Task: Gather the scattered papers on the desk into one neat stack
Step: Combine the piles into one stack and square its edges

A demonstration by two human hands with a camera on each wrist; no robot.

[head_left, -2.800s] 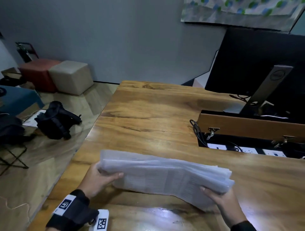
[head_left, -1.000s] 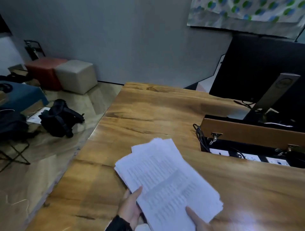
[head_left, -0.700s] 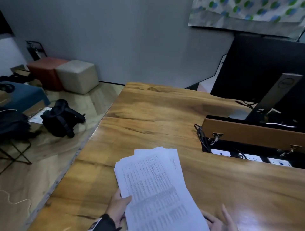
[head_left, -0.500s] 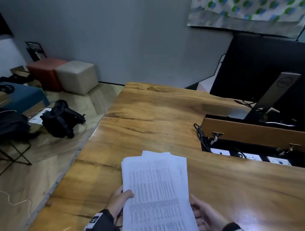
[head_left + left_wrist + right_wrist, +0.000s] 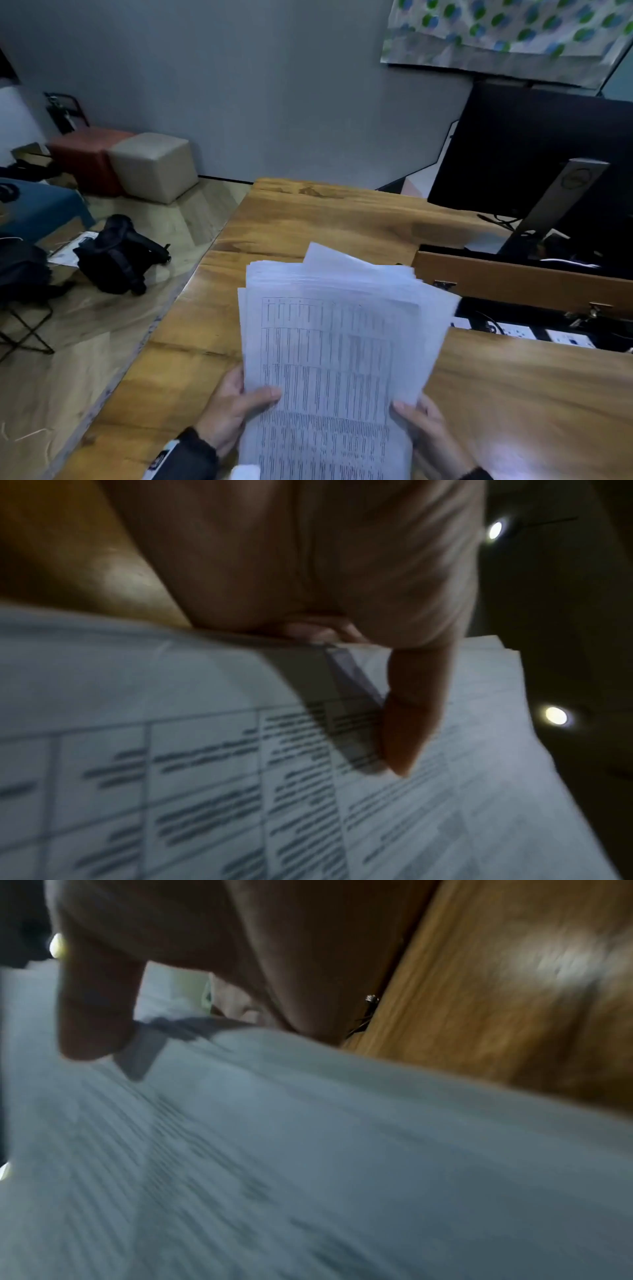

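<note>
**Both hands hold the sheaf of papers above the desk**

The papers (image 5: 335, 349) are gathered in one bundle, raised over the near part of the wooden desk (image 5: 342, 222) and tilted toward the person, a printed table on the top sheet. Their far edges are uneven, with one sheet poking out at 12 o'clock. The left hand (image 5: 233, 407) grasps the bundle at its 8 o'clock edge, thumb (image 5: 407, 723) lying across the top sheet and fingers behind. The right hand (image 5: 424, 431) grasps the 4 o'clock edge, thumb on the front. From the papers, a dark monitor (image 5: 534, 147) stands at 2 o'clock behind an open cable tray (image 5: 513, 284). On the floor at 9 o'clock lies a black bag (image 5: 116, 257); two cube stools (image 5: 154, 164) sit at 10 o'clock by the wall.
</note>
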